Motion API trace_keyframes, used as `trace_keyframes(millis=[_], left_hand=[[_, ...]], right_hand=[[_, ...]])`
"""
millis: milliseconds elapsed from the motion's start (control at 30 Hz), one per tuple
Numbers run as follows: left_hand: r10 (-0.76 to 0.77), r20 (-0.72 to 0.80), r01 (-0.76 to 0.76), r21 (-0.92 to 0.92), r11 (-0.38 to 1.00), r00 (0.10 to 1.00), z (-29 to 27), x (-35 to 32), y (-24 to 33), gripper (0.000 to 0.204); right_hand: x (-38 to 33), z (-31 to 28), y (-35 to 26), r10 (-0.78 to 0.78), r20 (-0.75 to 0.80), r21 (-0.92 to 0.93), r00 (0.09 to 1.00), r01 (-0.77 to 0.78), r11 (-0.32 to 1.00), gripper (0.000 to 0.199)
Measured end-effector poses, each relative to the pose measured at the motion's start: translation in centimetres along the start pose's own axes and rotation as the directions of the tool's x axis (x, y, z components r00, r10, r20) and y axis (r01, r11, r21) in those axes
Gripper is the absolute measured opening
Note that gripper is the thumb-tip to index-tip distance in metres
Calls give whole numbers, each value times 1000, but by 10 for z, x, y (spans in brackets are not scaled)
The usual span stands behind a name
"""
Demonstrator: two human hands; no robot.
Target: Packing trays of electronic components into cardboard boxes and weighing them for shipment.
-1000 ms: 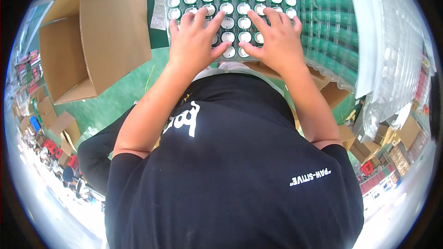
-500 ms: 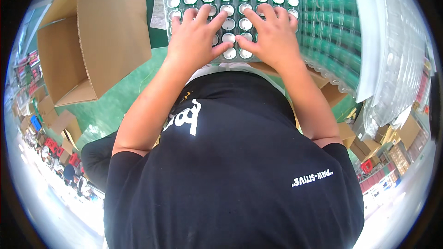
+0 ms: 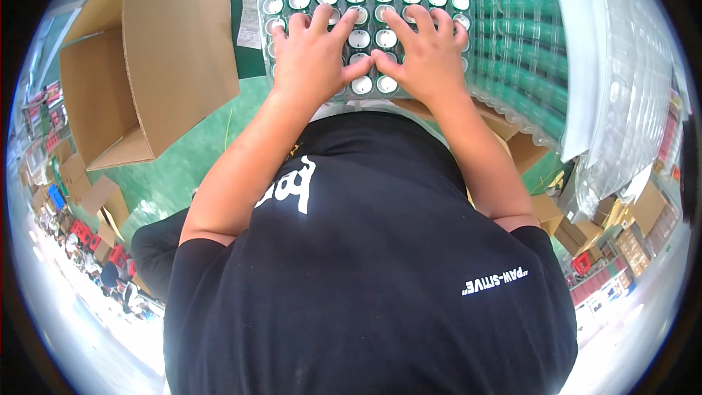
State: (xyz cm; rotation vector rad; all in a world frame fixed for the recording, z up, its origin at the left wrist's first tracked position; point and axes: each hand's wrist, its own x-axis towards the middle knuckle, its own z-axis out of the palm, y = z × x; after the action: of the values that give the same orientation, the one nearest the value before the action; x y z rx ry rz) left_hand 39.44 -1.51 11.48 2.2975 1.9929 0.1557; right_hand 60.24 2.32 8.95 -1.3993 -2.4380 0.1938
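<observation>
A clear plastic tray (image 3: pixel 371 4) in front of me carries rows of small oval white pieces (image 3: pixel 359 39), each in its own pocket. My left hand (image 3: pixel 311 51) lies palm down over the near left part of the tray, fingers spread across the pieces. Over the near right part, my right hand (image 3: pixel 428 51) rests the same way, its fingers apart. The two thumbs point inward and nearly meet above the near middle rows. Pieces beneath both palms are hidden, and neither hand grips anything.
An open cardboard box (image 3: pixel 175 58) stands at the left. A printed paper slip (image 3: pixel 249 18) lies between it and the tray. To the right are empty clear trays (image 3: pixel 523 44) on a green surface and a stack of clear plastic trays (image 3: pixel 632 66). More cartons (image 3: pixel 523 148) sit lower right.
Both hands and the tray have shifted very slightly to the left. The fingers stay spread over the white pieces.
</observation>
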Motion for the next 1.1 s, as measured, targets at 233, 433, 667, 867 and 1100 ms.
trace_keyframes(millis=[233,433,667,867,1100], left_hand=[[31,58,-32,17,999,998,-12,-2,0,75],[57,-62,-61,-70,996,996,-27,-6,-13,65],[44,-110,-44,0,999,993,-8,8,-22,63],[18,-75,-18,9,1000,997,-9,14,-25,65],[5,-112,-5,-4,1000,994,-3,11,-19,65]], right_hand=[[3,-12,-1,-1,32,-5,999,1,1000,61],[21,-43,4,-8,53,113,999,2,994,58],[30,-25,20,-87,89,35,992,84,996,63],[34,-21,16,-88,105,47,991,84,995,61],[35,-14,17,-69,123,8,990,68,998,62]])
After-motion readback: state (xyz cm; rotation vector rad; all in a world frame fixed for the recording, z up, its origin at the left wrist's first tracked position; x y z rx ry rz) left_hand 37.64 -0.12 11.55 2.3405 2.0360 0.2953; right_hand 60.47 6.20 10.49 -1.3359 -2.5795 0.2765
